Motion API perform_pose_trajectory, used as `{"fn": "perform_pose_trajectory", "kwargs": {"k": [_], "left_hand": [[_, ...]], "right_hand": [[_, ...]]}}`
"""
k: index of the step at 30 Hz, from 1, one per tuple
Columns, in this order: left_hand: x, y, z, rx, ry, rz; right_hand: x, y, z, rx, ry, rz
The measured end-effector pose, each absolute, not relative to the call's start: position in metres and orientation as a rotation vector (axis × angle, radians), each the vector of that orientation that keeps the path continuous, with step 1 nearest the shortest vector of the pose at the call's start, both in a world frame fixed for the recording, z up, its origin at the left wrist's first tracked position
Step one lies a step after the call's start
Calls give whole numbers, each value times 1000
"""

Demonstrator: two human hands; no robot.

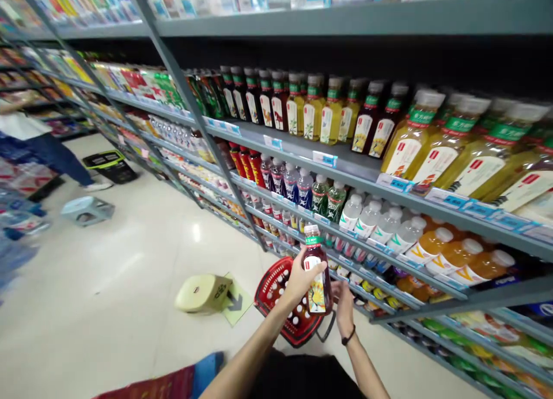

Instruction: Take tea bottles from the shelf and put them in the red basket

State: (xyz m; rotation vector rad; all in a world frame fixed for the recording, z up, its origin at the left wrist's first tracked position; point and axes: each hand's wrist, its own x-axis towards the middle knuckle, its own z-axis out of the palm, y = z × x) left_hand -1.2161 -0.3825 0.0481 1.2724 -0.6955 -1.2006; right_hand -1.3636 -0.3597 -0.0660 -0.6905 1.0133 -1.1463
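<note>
A dark red bottle with a green-banded neck and a white-and-yellow label stands upright in my left hand, whose thumb lies across its front. Close by on the bottle's right side is my right hand, with a dark band on the wrist. Its fingers are partly hidden behind the bottle, and whether they touch it is unclear. Below both hands, a red basket holds several white-capped bottles. Similar dark bottles stand on the shelf ahead, between small yellow-green ones and large ones.
Shelves of drinks run along the front and right. On the floor are a yellow stool, a blue stool and a black-and-green container. A person is at the far left.
</note>
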Motion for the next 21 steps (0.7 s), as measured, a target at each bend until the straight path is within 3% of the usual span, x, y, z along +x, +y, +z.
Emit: {"fn": "perform_pose_trajectory", "kwargs": {"k": [4,11,21], "left_hand": [[-1190,-369,40,1372,-787,-1206],[-1126,-359,70,1250,-948,-1220],[-1052,-347,71,1182,-999,-1301]], "right_hand": [[-1307,-341,-48,-580,900,-1049],[-1259,-324,-9,-649,838,-994],[-1183,-301,-6,-632,945,-1100]]}}
